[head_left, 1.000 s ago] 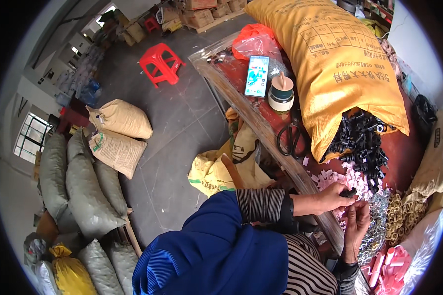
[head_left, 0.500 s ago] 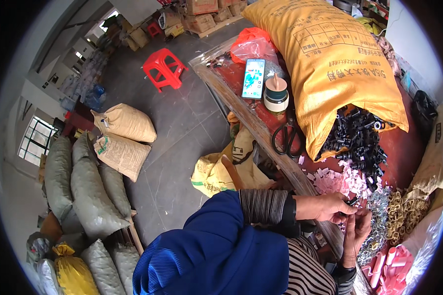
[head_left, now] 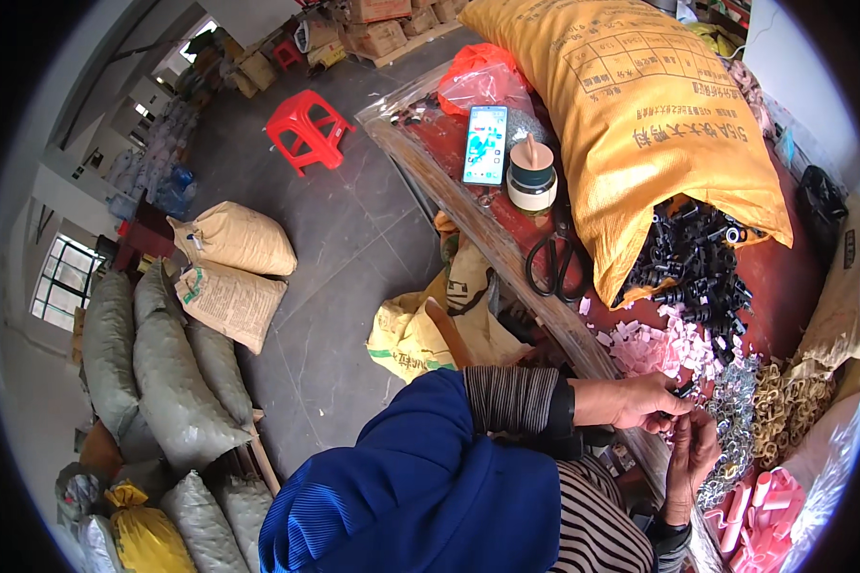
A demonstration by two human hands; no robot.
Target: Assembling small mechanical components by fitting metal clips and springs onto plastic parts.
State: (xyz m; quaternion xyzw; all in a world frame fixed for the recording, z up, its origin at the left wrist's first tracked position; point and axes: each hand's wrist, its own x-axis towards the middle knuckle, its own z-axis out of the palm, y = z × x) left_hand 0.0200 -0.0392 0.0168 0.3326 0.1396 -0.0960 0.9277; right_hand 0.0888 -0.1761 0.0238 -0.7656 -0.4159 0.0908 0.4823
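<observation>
My left hand (head_left: 642, 401) reaches in from a blue sleeve with a striped cuff. Its fingers are closed on a small black plastic part (head_left: 683, 390). Just below, my right hand (head_left: 690, 460) has thumb and fingertips pinched together close to the left fingertips; what sits between them is too small to make out. Both hands are over the table's near edge. Beside them lie a heap of small pink pieces (head_left: 661, 346) and a pile of silvery metal pieces (head_left: 733, 406). Black plastic parts (head_left: 693, 258) spill from the mouth of a big orange woven sack (head_left: 659, 124).
On the red table (head_left: 769, 306) are black scissors (head_left: 556, 263), a lidded jar (head_left: 531, 177), a lit phone (head_left: 485, 145), a red plastic bag (head_left: 487, 76), brass-coloured rings (head_left: 782, 406) and pink plastic pieces (head_left: 769, 506). Full sacks (head_left: 177, 382) and a red stool (head_left: 308, 132) stand on the floor.
The whole view has shifted slightly, with the surroundings a little further left. Both hands keep nearly the same place and closed hold.
</observation>
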